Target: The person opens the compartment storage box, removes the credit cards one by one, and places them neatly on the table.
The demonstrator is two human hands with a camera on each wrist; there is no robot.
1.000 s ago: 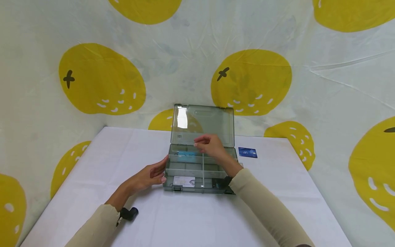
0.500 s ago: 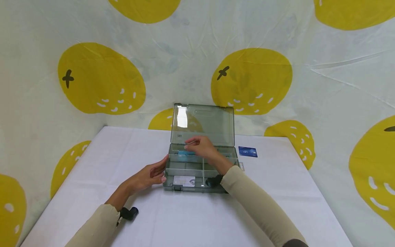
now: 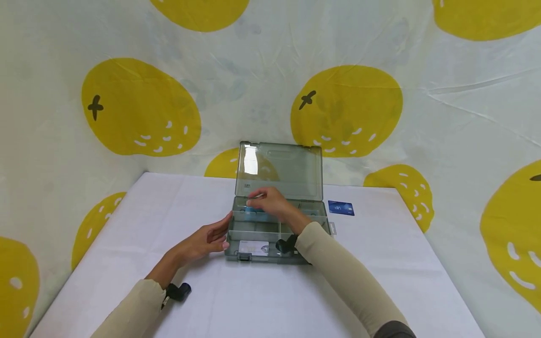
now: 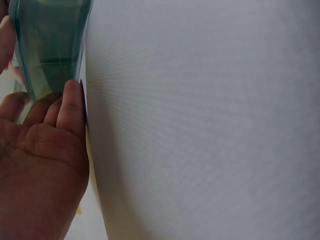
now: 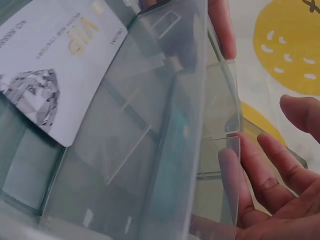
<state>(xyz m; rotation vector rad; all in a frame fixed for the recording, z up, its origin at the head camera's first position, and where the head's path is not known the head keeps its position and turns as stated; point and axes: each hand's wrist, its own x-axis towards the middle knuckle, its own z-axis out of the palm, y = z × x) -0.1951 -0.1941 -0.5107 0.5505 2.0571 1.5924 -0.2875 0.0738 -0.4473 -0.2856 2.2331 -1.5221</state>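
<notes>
A translucent grey-green divider box stands on the table with its lid raised. My left hand rests its fingers against the box's left side, its thumb by the front left corner. In the right wrist view, fingers of my right hand reach in at the back row, beyond a long clear divider, the thumb held apart. One fingertip shows through clear plastic. Below this hand, partly hidden by it, lies a light blue card in the back left compartment. A white VIP card lies in the front left compartment.
A dark blue card lies on the white tablecloth, right of the box. A tab sticks out at the box's right side. Behind the table hangs a fruit-print cloth. Each wrist wears a small black camera.
My right hand has shifted left over the back row, coming above the light blue card. The left hand and the box have stayed in place.
</notes>
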